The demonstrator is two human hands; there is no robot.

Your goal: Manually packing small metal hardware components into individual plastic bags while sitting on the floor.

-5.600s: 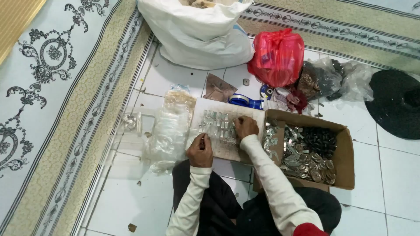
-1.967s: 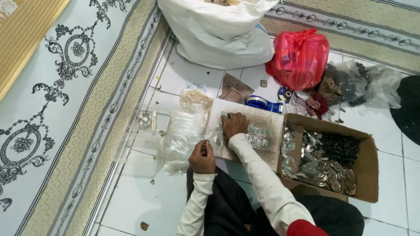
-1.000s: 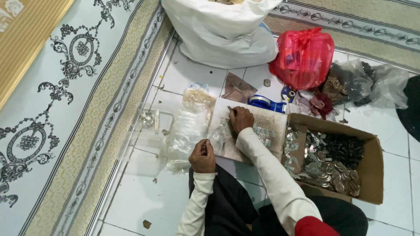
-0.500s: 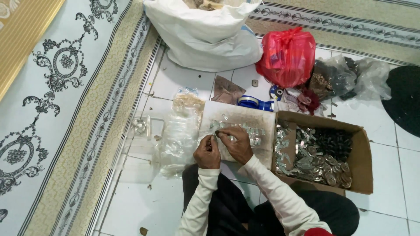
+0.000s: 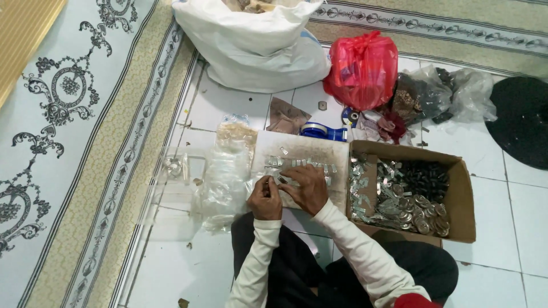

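Metal piece (image 5: 273,181) hidden between hands (image 5: 288,194)

Both arms are covered to the wrist by long white sleeves of a soft, slightly creased fabric, with narrow cuffs fitted close. The left hand (image 5: 264,199) and the right hand (image 5: 308,188) are left bare; no gloves, rings or watch can be made out. A patch of red cloth is seen at the right shoulder, by the lower edge. The legs are clad in dark, nearly black trousers.
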